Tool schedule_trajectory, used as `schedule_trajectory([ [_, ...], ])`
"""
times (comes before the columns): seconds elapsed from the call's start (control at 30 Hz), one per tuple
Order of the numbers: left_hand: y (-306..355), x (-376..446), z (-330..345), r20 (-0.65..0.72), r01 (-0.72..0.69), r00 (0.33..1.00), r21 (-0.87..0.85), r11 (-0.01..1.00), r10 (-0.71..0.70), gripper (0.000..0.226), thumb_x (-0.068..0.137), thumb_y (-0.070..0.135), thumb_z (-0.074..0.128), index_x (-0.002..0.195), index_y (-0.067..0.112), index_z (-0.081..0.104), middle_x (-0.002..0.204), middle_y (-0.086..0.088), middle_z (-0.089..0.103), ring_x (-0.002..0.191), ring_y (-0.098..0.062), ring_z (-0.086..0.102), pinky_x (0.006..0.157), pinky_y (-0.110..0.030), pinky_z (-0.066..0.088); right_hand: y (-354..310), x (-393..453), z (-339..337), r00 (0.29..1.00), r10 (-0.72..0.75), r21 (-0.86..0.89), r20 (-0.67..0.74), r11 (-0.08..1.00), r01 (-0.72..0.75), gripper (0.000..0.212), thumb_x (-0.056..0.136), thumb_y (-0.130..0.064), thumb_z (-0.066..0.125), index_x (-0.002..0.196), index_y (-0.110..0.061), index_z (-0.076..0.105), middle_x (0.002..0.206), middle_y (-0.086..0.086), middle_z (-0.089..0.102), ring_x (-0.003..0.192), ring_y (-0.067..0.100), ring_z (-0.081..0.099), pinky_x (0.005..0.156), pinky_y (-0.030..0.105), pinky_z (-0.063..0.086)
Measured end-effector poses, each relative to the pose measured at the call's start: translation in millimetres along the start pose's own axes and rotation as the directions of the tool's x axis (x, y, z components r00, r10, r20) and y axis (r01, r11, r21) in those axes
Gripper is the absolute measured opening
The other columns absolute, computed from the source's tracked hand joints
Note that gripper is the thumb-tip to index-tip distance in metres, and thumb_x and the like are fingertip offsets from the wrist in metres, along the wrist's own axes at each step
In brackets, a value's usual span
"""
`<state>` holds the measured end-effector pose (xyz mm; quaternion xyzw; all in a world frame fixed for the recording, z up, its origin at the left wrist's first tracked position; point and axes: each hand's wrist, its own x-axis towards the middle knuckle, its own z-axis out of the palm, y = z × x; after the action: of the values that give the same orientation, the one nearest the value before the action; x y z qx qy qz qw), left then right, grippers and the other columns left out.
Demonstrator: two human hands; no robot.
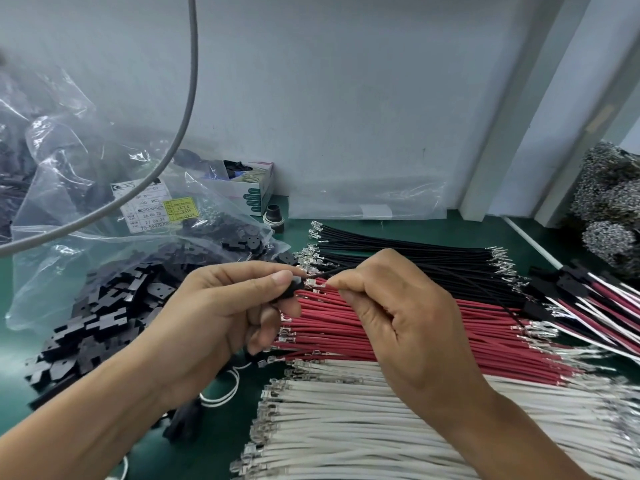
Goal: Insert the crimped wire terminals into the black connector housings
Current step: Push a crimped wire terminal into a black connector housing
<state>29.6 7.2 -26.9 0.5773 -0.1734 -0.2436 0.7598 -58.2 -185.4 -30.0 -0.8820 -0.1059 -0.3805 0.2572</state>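
Green bench (221,441); small black housing (292,289)

My left grip (221,306) pinched a black connector housing (290,289) between thumb and fingers. My right grip (391,306) pinched a thin black wire (485,289) just behind its crimped terminal (313,284), whose tip sat right at the housing's mouth. Below my hands, rows of black wires (415,251), red wires (346,327) and white wires (346,427) lay across the green bench (450,226). Loose housings (104,323) spilled from a clear bag (69,202) on my left.
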Motion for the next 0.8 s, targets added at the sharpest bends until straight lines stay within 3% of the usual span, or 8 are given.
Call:
schedule_trajectory([
  [0.27, -0.1, -0.3, 0.2, 0.022, 0.053, 0.998, -0.010, 0.999, -0.053, 0.033, 0.073, 0.022, 0.076, 0.099, 0.002, 0.079, 0.070, -0.015, 0.067, 0.043, -0.016, 0.048, 0.040, -0.020, 0.036, -0.5, 0.0, -0.7, 0.997, -0.059, -0.077, -0.048, 0.995, 0.055, 0.020, 0.100, -0.025, 0.059, 0.103, -0.015, 0.077, 0.091, -0.005, 0.064, 0.081, 0.012, 0.063, 0.065, 0.032, 0.055],
  [0.53, 0.7, 1.0, -2.5, 0.037, 0.086, 0.996, -0.046, 0.995, -0.084, 0.035, 0.075, 0.020, 0.075, 0.104, 0.001, 0.078, 0.071, -0.014, 0.067, 0.043, -0.014, 0.048, 0.042, -0.019, 0.036, 0.5, -0.6, -1.0, 0.984, -0.178, -0.233, 0.006, 0.957, 0.174, 0.012, 0.095, -0.010, 0.069, 0.105, -0.012, 0.077, 0.088, -0.002, 0.064, 0.074, 0.018, 0.060, 0.053, 0.034, 0.052],
  [0.8, 4.7, -1.3, -3.2, 0.071, 0.186, 0.980, -0.010, 0.983, -0.184, 0.041, 0.067, 0.012, 0.086, 0.104, -0.002, 0.076, 0.068, -0.015, 0.065, 0.038, -0.011, 0.046, 0.037, -0.016, 0.038, -3.8, -1.9, -3.1, 0.942, -0.328, -0.332, 0.077, 0.882, 0.334, 0.011, 0.095, -0.004, 0.065, 0.099, -0.007, 0.075, 0.085, 0.003, 0.063, 0.070, 0.020, 0.054, 0.045, 0.035, 0.045],
])
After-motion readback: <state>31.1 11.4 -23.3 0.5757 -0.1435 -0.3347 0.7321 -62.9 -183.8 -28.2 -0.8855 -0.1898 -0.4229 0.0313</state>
